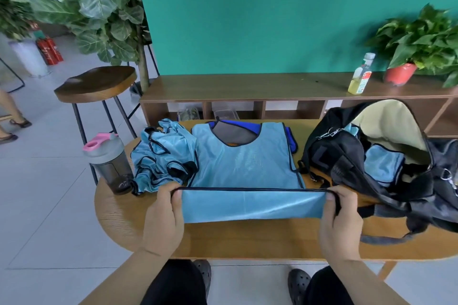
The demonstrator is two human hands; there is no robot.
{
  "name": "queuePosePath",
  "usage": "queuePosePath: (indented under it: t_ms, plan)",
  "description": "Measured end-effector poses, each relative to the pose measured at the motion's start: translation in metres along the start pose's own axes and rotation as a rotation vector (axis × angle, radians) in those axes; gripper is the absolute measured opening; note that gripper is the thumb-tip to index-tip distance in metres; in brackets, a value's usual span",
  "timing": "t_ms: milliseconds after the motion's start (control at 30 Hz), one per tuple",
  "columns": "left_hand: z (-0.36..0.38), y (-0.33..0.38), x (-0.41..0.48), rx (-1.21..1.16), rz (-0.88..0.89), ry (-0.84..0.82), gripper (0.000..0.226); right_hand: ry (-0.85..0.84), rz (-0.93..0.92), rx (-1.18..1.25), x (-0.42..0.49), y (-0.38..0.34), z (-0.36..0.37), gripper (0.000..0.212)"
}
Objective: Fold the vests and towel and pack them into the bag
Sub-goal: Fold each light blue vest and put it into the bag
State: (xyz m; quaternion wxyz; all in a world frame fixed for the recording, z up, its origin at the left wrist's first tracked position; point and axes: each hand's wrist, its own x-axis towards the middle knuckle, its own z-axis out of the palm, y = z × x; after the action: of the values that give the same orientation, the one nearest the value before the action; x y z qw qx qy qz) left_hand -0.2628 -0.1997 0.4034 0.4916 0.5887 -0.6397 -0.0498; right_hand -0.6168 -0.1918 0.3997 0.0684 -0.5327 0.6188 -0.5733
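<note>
i note both hands, left hand (162,215) and right hand (340,218), fingers pinching the hem corners of the light blue vest (247,163): thin, limp, probably slippery mesh, best held at its bound edges.

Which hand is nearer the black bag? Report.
Right. The right hand grips the vest by its hem beside the bag; the left hand grips the opposite corner, nearer the shaker bottle.
</note>
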Motion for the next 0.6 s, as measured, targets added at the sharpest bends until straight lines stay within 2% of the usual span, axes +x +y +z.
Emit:
queuePosePath:
  t_ms: [133,233,367,500,533,600]
  plan:
    - [-0.011,0.015,-0.003,0.014,0.063,0.069,0.025,0.039,-0.022,0.006,0.005,-0.009,-0.014,0.022]
    - [-0.021,0.024,-0.013,-0.010,0.083,0.094,0.025,0.056,-0.049,0.007,0.001,-0.015,-0.028,0.020]
    - [-0.040,0.017,-0.020,-0.122,0.078,0.002,0.052,0.088,-0.111,0.008,-0.006,-0.024,-0.040,0.031]
    - [-0.056,0.043,-0.006,-0.128,0.106,0.079,0.064,0.150,-0.160,0.017,0.000,-0.044,-0.047,0.026]
    - [-0.060,0.051,0.000,-0.117,0.101,0.121,0.062,0.165,-0.171,0.023,0.005,-0.048,-0.047,0.024]
    - [-0.062,0.062,0.014,-0.084,0.106,0.188,0.043,0.162,-0.176,0.058,0.016,-0.059,-0.045,0.021]
